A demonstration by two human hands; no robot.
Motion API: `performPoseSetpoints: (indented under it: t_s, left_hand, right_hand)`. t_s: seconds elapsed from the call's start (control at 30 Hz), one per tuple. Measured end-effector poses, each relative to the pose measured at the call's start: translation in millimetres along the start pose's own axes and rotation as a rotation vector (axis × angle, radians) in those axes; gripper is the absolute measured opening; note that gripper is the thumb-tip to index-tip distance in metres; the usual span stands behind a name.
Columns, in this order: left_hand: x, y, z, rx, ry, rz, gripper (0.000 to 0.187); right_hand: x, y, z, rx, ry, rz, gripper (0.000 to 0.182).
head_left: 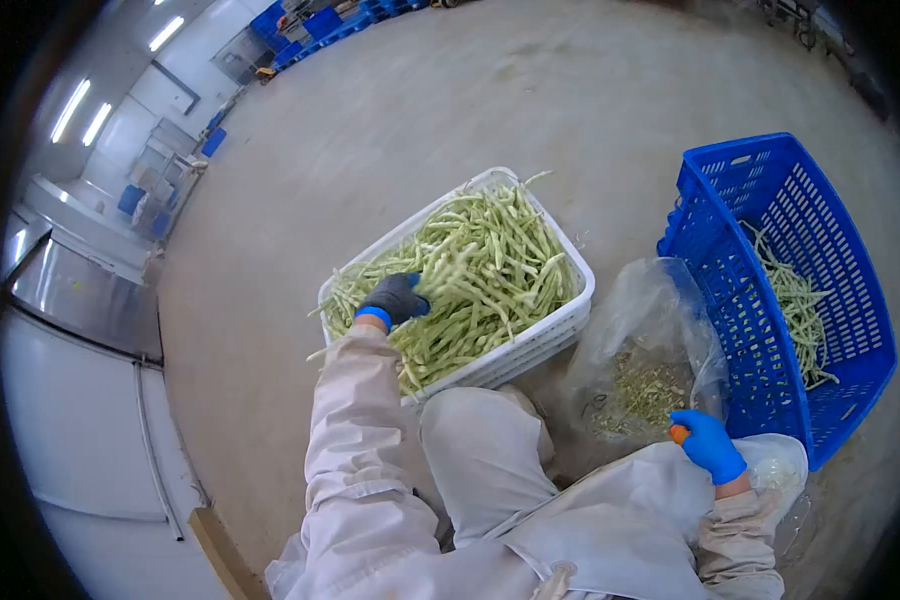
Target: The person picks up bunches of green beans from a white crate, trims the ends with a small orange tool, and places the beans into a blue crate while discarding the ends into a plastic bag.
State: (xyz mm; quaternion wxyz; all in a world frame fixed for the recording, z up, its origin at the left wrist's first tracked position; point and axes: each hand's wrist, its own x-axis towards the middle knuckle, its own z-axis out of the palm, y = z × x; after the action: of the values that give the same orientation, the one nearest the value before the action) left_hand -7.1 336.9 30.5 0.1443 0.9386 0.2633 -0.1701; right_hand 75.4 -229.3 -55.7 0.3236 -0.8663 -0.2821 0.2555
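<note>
My left hand [395, 299], in a dark grey glove over a blue one, is at the near left side of a heap of long pale green beans [490, 270]. Its fingers are curled round some beans, which are blurred by motion. The heap fills a white plastic crate [577, 268] on the floor in front of my knees. Over my right thigh, my right hand [712, 447], in a blue glove, is closed round an orange handle [679, 434]; the rest of that tool is hidden. A clear plastic bag [660, 300] with small green trimmings [650, 385] lies just beyond this hand.
At the right stands a tall blue perforated crate [740, 290] with some green beans [798, 305] in the bottom. Far off at the top left are blue crates [322, 23] and pallets. A white-panelled unit [90, 430] and a wooden beam [222, 553] are at the left.
</note>
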Motion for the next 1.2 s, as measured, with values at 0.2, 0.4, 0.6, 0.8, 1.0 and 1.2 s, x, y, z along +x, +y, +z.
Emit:
performPoseSetpoints:
  t_s: [0.2,0.4,0.6,0.8,1.0,1.2]
  left_hand:
    - [-0.8,-4.6,25.3,0.142,-0.147,-0.069,0.071]
    - [8.4,26.1,22.3,0.237,-0.264,-0.1,0.067]
    - [11.4,54.5,45.9,0.406,-0.198,-0.147,0.072]
    - [2.4,35.8,43.9,0.269,-0.166,-0.038,0.069]
    - [-41.9,2.3,-26.5,-0.167,-0.164,-0.039,0.055]
    - [-69.1,-38.7,-64.6,-0.846,0.068,-0.033,0.039]
  right_hand:
    - [2.3,-6.5,-1.8,0.042,-0.018,0.046,0.026]
    - [0.5,-2.4,0.2,0.031,0.002,0.038,0.027]
    - [2.2,1.3,2.6,0.008,0.012,-0.002,0.025]
    - [-0.9,-0.5,-0.7,0.027,-0.004,0.014,0.025]
    - [-0.1,-0.9,-1.0,0.063,0.027,-0.039,0.027]
    - [1.9,0.6,0.1,0.112,0.023,-0.032,0.027]
